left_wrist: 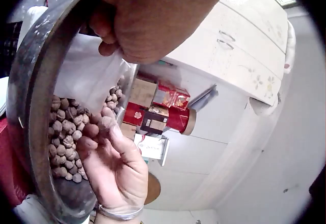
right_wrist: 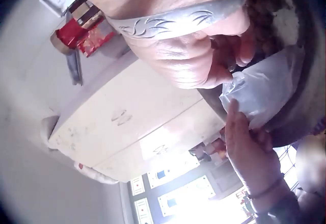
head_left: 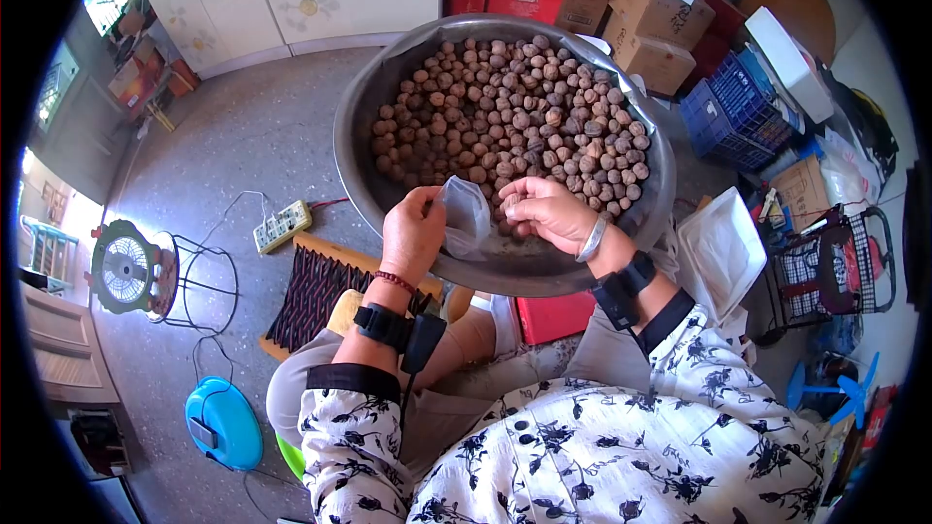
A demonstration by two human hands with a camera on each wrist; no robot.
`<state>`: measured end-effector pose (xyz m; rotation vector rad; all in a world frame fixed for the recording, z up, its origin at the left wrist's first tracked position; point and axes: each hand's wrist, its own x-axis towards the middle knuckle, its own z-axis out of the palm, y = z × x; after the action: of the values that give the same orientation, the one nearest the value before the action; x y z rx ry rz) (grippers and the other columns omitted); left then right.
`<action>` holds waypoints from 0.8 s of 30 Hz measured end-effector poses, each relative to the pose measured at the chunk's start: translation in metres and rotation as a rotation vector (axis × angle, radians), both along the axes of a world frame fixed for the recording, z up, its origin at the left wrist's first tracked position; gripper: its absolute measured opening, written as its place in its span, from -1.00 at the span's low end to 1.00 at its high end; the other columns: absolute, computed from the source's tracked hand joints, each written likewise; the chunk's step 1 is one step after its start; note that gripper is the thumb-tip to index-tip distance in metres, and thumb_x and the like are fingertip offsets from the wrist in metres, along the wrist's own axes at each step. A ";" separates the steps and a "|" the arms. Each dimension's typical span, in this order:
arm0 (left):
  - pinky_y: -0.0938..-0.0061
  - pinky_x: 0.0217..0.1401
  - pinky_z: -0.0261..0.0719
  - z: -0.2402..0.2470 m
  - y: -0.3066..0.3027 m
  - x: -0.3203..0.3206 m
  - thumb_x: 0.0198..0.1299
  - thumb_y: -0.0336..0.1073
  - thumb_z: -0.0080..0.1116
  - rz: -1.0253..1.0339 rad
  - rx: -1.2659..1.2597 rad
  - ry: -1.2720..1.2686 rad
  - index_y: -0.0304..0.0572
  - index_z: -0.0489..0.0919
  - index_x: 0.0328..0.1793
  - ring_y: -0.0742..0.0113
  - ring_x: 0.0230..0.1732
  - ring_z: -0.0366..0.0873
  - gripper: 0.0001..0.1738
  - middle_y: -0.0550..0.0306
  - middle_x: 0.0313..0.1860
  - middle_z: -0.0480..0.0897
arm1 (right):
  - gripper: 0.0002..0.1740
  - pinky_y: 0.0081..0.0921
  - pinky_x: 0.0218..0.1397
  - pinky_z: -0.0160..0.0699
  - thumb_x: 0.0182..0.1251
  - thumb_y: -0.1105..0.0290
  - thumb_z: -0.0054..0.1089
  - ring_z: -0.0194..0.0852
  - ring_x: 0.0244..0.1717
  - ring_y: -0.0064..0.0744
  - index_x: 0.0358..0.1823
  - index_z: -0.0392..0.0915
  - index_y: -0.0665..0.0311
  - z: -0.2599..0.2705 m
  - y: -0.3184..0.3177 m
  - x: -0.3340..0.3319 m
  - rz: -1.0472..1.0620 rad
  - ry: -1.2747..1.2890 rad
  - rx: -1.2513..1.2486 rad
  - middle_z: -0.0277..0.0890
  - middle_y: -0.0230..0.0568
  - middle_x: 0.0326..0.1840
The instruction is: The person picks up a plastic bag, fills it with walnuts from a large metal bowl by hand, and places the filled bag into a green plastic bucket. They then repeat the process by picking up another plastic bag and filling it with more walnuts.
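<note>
My left hand (head_left: 414, 230) pinches the rim of a clear plastic bag (head_left: 466, 217), which hangs over the near side of a large metal basin (head_left: 356, 184). In the left wrist view the bag (left_wrist: 84, 73) droops from the fingers, its mouth toward the other hand. My right hand (head_left: 555, 217), with a silver bangle at the wrist, has its thumb and fingers curled round a walnut (head_left: 513, 201) just right of the bag. Many brown walnuts (head_left: 524, 121) fill most of the basin below both hands. In the right wrist view the right hand's fingertips are partly hidden.
Cardboard boxes (head_left: 655, 24) and a blue crate (head_left: 728, 107) stand behind the basin. A power strip (head_left: 282, 226), a fan (head_left: 127, 267) and a blue stool (head_left: 223, 422) are on the left floor. A white tray (head_left: 720, 252) lies to the right, beside a cart (head_left: 825, 267).
</note>
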<state>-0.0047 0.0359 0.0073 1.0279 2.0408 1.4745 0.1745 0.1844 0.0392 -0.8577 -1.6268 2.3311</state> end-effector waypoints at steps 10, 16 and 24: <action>0.59 -0.43 0.52 -0.005 0.001 -0.001 0.35 -0.32 0.13 0.001 0.000 -0.007 -0.30 0.65 0.05 0.53 -0.50 0.55 -0.74 0.22 -0.44 0.66 | -0.68 -0.64 -0.24 0.53 0.35 0.21 0.34 0.51 -0.31 -0.65 -0.12 0.57 0.33 0.022 -0.016 -0.033 -0.009 -0.024 0.579 0.61 -0.35 -0.28; 0.59 -0.43 0.52 -0.003 0.000 -0.002 0.35 -0.32 0.12 0.012 -0.011 -0.024 -0.28 0.63 0.08 0.53 -0.51 0.55 -0.73 0.22 -0.47 0.65 | -0.69 -0.50 0.00 0.56 0.30 0.23 0.35 0.58 -0.15 -0.51 -0.11 0.62 0.33 0.006 0.011 -0.034 0.072 -0.085 0.817 0.66 -0.24 -0.20; 0.58 -0.47 0.48 -0.004 0.000 -0.001 0.33 -0.33 0.10 0.030 -0.042 0.009 -0.27 0.63 0.01 0.55 -0.53 0.52 -0.77 0.23 -0.50 0.62 | -0.57 -0.29 0.11 0.59 0.08 0.32 0.35 0.67 0.01 -0.11 0.04 0.63 0.21 -0.089 0.052 -0.015 0.523 -0.485 1.219 0.69 -0.01 -0.09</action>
<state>-0.0061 0.0359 0.0035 0.9932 2.0932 1.4377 0.1593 0.2369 -0.0495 -0.7095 -3.1254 0.8158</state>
